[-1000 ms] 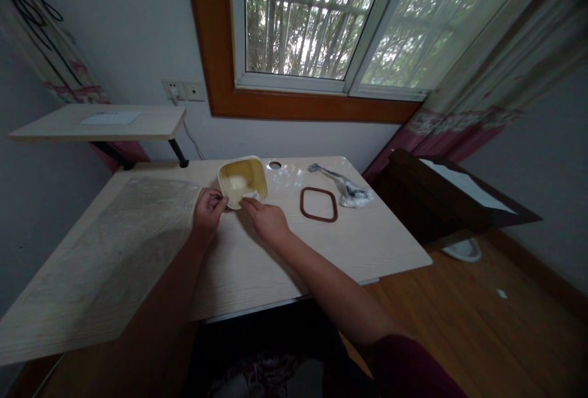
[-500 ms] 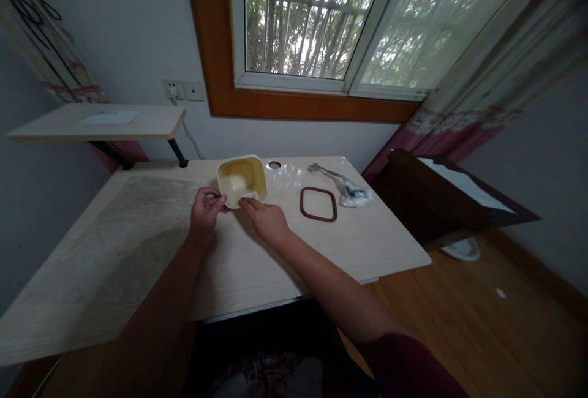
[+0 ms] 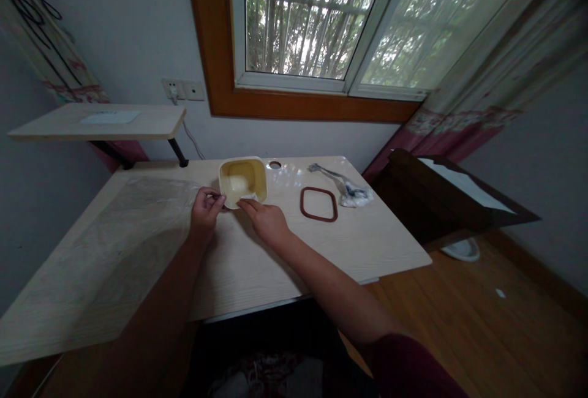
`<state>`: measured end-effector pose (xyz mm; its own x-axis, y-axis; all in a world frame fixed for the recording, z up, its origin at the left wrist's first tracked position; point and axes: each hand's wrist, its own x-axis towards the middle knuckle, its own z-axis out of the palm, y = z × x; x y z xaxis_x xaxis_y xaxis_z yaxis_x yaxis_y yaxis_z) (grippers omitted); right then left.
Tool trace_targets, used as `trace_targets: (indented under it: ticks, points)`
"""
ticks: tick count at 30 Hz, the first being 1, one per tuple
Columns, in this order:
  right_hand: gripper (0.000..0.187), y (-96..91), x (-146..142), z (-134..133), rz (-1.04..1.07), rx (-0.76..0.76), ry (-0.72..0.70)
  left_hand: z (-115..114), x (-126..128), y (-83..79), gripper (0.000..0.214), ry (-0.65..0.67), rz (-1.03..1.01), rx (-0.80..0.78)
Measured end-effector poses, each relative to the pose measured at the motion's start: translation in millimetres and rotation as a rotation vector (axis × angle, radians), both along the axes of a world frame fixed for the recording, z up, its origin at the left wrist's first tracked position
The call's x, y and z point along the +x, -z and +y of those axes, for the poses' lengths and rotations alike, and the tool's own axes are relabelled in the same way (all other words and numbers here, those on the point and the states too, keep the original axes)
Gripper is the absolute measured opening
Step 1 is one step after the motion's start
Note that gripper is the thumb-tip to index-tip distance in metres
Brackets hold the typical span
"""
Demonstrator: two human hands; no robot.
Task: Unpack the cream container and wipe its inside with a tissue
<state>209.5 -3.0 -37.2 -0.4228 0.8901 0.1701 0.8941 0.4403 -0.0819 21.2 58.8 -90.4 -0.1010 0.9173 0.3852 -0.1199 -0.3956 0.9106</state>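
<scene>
A pale yellow, rounded-square plastic container (image 3: 243,177) is tilted with its open side toward me, near the back of the desk. My left hand (image 3: 206,209) is closed on its lower left edge, thumb toward the rim. My right hand (image 3: 267,220) pinches a small white tissue or cloth (image 3: 250,196) against the near rim, fingertips pressed together. Part of the tissue shows above the fingers inside the container; the rest is hidden. To the right, apart from both hands, a reddish-brown rounded-square frame (image 3: 318,204) lies flat on the desk.
The light wood desk (image 3: 257,275) has a clear plastic sheet (image 3: 133,232) on its left. A bundle in clear plastic (image 3: 354,193) lies at right, near a round cable hole (image 3: 274,165). A raised shelf (image 3: 151,119) stands back left. A dark brown piece of furniture (image 3: 432,202) is beyond the right edge.
The container's far rim has shifted very slightly to the right and down. My right fingertips have slid a few pixels left along the near rim. The left hand stays in place.
</scene>
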Motion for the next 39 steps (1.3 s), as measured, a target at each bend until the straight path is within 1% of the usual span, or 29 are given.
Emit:
trace_targets:
  ticks: [7, 13, 18, 23, 29, 33, 39]
  points:
    - [0.048, 1.8, 0.1, 0.6, 0.01, 0.003, -0.006, 1.7, -2.0, 4.9, 0.03, 0.031, -0.035, 0.002]
    - [0.047, 0.3, -0.2, 0.6, 0.022, 0.004, -0.021, 0.4, -2.8, 3.7, 0.026, -0.001, -0.015, 0.018]
    - [0.048, 1.3, 0.4, -0.3, 0.033, 0.02, -0.032, 0.2, -4.9, 5.0, 0.024, 0.043, -0.037, -0.001]
    - [0.05, 2.2, 1.1, -0.9, 0.029, 0.006, -0.027, 1.0, -6.7, 7.6, 0.024, 0.059, -0.023, 0.007]
    - [0.049, 1.9, -0.3, -1.6, 0.02, 0.011, -0.028, -2.7, -7.0, 1.6, 0.024, 0.046, 0.027, 0.026]
    - [0.05, -1.2, -1.8, -2.9, 0.001, -0.021, -0.007, -5.2, -6.8, -3.1, 0.023, 0.011, 0.067, 0.039]
    - [0.049, -3.6, -2.2, -4.1, -0.014, -0.039, -0.004, -5.3, -7.5, -3.0, 0.021, 0.003, 0.108, 0.067]
